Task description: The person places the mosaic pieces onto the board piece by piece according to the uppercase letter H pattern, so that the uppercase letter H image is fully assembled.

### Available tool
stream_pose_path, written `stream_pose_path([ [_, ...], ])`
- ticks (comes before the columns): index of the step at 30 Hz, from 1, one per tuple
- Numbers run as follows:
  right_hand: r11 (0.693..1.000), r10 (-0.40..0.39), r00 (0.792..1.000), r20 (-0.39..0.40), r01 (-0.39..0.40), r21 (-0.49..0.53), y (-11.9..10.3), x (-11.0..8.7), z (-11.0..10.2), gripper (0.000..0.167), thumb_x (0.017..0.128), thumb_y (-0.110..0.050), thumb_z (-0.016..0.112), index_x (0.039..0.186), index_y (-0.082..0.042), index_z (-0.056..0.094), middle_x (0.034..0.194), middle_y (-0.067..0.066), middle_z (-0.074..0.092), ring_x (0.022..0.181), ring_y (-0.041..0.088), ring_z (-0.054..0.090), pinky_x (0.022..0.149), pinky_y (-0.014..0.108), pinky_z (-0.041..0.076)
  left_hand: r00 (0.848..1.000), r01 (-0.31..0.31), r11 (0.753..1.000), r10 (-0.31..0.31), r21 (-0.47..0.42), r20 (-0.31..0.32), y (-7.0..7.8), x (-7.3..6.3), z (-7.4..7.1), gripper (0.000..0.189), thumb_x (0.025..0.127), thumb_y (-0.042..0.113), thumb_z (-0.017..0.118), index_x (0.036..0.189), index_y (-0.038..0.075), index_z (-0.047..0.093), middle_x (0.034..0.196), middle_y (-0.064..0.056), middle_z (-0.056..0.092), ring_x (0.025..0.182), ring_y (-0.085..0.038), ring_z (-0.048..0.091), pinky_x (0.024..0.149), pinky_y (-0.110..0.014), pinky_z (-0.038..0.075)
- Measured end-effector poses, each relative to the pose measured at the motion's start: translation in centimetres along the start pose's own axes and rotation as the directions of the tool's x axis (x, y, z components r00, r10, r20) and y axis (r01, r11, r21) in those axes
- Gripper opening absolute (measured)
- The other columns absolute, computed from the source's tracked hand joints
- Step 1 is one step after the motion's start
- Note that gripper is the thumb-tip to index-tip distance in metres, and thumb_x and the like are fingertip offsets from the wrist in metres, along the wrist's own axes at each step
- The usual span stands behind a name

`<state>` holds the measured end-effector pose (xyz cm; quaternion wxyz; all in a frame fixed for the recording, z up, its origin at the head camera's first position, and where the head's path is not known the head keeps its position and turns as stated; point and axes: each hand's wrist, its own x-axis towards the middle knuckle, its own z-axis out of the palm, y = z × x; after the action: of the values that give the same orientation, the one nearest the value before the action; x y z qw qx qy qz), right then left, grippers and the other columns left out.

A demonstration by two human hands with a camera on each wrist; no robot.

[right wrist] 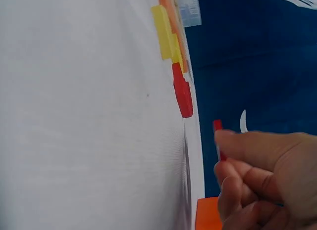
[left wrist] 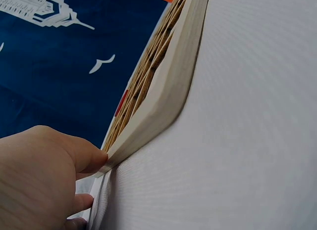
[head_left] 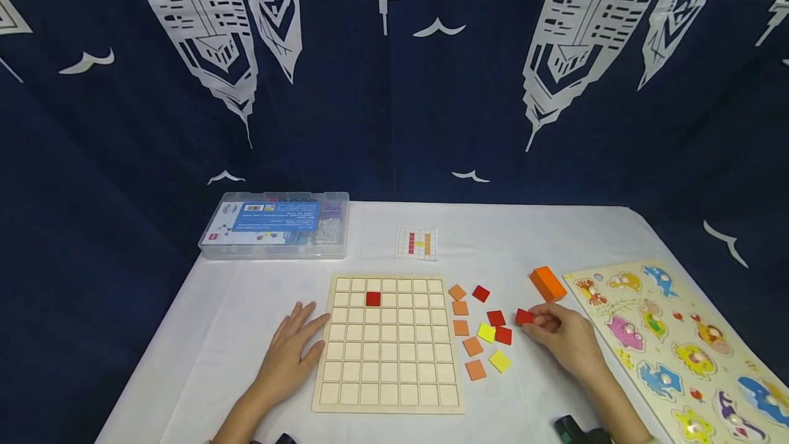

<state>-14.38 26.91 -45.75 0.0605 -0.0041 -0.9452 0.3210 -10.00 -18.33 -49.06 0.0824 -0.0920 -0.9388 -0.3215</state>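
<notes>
A wooden grid board [head_left: 388, 389] lies on the white table, with one red square tile [head_left: 372, 299] set in a cell near its top. My left hand [head_left: 290, 348] rests on the table at the board's left side, fingers spread and fingertips right at its edge; the left wrist view shows the hand [left wrist: 44, 175] against that edge. Between thumb and fingers, my right hand [head_left: 570, 338] pinches another red tile [head_left: 524, 316], right of the loose tiles. In the right wrist view this tile [right wrist: 217, 125] shows edge-on. Orange tiles [head_left: 461, 327], yellow tiles [head_left: 500, 361] and red tiles [head_left: 503, 336] lie between board and right hand.
Behind the board lies a small pattern card [head_left: 416, 244]. A clear plastic case [head_left: 274, 225] sits at the back left. An orange block [head_left: 547, 284] stands just beyond the right hand, and a sea-animal puzzle board [head_left: 684, 348] covers the right side.
</notes>
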Motion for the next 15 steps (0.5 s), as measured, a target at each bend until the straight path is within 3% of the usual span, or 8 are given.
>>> stream_pose_path([
  [7, 0.995, -0.094, 0.996, 0.004, 0.094, 0.019, -3.1, 1.0, 0.4, 0.022, 0.08, -0.01, 0.079, 0.097, -0.001, 0.069, 0.077, 0.001, 0.062, 0.065, 0.01, 0.051, 0.055, 0.017, 0.044, 1.0, -0.005, 1.0, 0.005, 0.0, -0.004, 0.0, -0.1, 0.0, 0.044, 0.091, 0.012, 0.064, 0.134, 0.012, 0.059, 0.152, -0.019, 0.041, 0.146, -0.042, 0.025, 0.116, -0.06, 0.016],
  [15, 0.992, -0.119, 0.991, 0.053, 0.116, 0.059, -7.0, 2.2, 2.2, 0.023, 0.08, -0.012, 0.08, 0.098, -0.003, 0.069, 0.077, 0.001, 0.062, 0.065, 0.012, 0.051, 0.051, 0.018, 0.043, 1.0, 0.007, 1.0, -0.007, -0.003, 0.011, -0.1, 0.0, 0.0, 0.043, 0.091, 0.012, 0.064, 0.134, 0.011, 0.059, 0.152, -0.019, 0.04, 0.147, -0.042, 0.023, 0.117, -0.061, 0.016],
])
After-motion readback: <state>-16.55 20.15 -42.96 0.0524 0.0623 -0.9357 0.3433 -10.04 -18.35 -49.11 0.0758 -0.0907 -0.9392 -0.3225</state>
